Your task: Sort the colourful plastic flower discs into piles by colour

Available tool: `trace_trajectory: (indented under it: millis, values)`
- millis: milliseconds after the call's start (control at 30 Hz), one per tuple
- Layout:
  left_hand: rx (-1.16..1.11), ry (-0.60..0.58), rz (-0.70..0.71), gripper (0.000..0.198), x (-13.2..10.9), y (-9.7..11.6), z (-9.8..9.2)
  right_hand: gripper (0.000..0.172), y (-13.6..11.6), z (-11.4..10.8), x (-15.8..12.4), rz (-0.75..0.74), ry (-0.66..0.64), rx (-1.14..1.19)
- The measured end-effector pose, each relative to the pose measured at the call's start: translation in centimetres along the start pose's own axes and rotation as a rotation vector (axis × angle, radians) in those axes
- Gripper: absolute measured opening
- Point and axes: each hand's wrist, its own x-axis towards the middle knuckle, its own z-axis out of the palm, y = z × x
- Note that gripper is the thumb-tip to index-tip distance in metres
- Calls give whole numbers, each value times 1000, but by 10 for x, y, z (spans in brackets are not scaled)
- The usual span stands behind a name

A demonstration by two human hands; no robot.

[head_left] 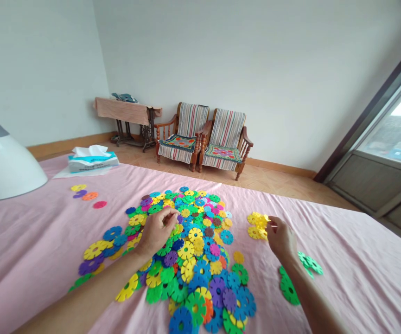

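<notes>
My left hand (161,228) is over the left part of a heap of notched plastic snowflake discs (187,250) in many colours. Its fingers are pinched together, and whatever they may hold is hidden. To the right of the heap, my right hand (281,236) grips the edge of a cluster of yellow snowflake discs (258,225), several of them joined at angles. Beside my right forearm lie green snowflake discs (288,286), partly covered by the arm; some of these look joined together.
The heap lies on a pink cloth (47,241). A tissue box (93,160) and a white, rounded appliance (7,162) stand at the left. A few loose discs (90,196) lie near the box. Beyond are two wooden armchairs (223,139) and a cloth-covered sewing machine table (124,110).
</notes>
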Motion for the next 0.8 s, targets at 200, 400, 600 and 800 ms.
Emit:
trace_trajectory:
  millis: [200,400,600,800]
  values:
    - [-8,-4,6,20,1,-1,0,30,-37,-2,-19,-161,-86,184]
    - [-18,6,4,20,1,0,0,25,-103,-5,-70,-479,-426,430]
    - [-8,-1,11,20,1,0,0,31,-141,1,-90,-620,-465,337]
    - [7,3,12,21,1,3,-1,36,-157,23,-84,-559,-402,248]
